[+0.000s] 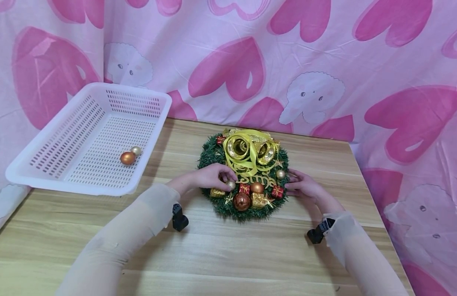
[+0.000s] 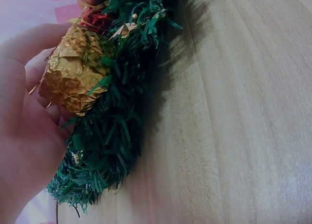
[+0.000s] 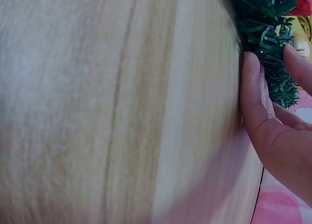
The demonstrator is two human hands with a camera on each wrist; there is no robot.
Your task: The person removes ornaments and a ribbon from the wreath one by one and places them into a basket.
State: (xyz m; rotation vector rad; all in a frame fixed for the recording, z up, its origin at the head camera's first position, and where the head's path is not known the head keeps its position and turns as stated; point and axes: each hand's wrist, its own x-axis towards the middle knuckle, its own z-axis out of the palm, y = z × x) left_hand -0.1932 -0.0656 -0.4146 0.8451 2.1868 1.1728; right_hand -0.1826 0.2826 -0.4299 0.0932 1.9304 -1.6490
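A green Christmas wreath [image 1: 222,207] lies on the table, with two gold bells [image 1: 237,148], yellow ribbon, gold lettering and small gift boxes on it. At its lower left, my left hand [image 1: 214,176] pinches a small champagne-coloured ball ornament [image 1: 230,185] against the wreath. The left wrist view hides that ball behind a gold gift box [image 2: 78,70]. My right hand [image 1: 306,187] rests at the wreath's right edge, its fingers fairly straight; in the right wrist view the fingertips [image 3: 251,63] touch the greenery. A brown ball [image 1: 242,202] and a copper ball [image 1: 257,188] sit along the wreath's bottom.
A white perforated basket [image 1: 39,181] stands on the left of the table, holding an orange ball [image 1: 128,158] and a small champagne ball [image 1: 136,151]. A pink heart-patterned cloth [image 1: 228,70] hangs behind the wooden table [image 1: 243,263].
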